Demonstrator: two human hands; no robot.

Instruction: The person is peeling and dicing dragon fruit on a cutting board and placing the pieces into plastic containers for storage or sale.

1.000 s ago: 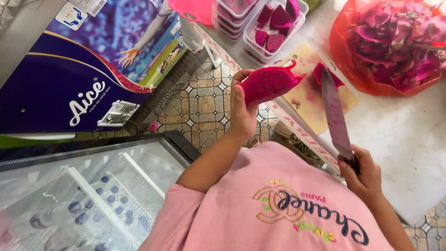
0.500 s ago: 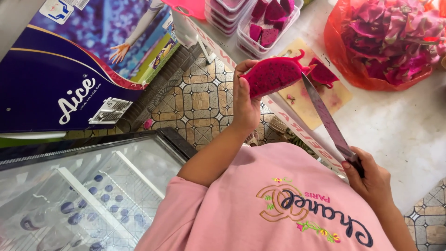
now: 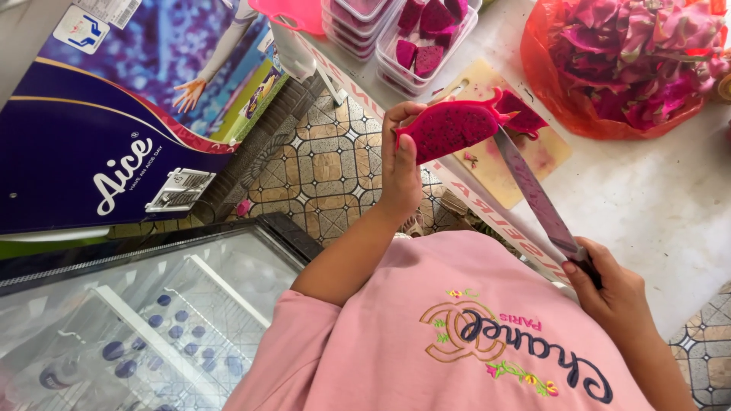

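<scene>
Pink shirt (image 3: pixel 457 335) fills the near edge of the view, worn by the person at work, with a glass-topped freezer (image 3: pixel 137 320) beside it holding bottles under the lid. At near right, the right hand (image 3: pixel 609 285) is clamped on the dark handle of a long knife (image 3: pixel 533 194), whose blade slants up and away until its tip meets the fruit. Farther out, the left hand (image 3: pixel 401 164) is closed around a dragon fruit half (image 3: pixel 449 129), fingers curled over its top edge and thumb below, holding it in the air with the speckled magenta flesh turned up to the camera. The fruit hangs above the edge of the white counter (image 3: pixel 647 198), just over a pale cutting board (image 3: pixel 502 152) stained pink, where another piece of peel lies. Patterned floor tiles (image 3: pixel 320 167) show below the hand, and a blue printed cabinet (image 3: pixel 114 129) stands to the left. Beyond the board sit clear plastic tubs (image 3: pixel 426 38) filled with cut fruit pieces, and at far right an orange bag (image 3: pixel 632 68) heaped with pink peels.
</scene>
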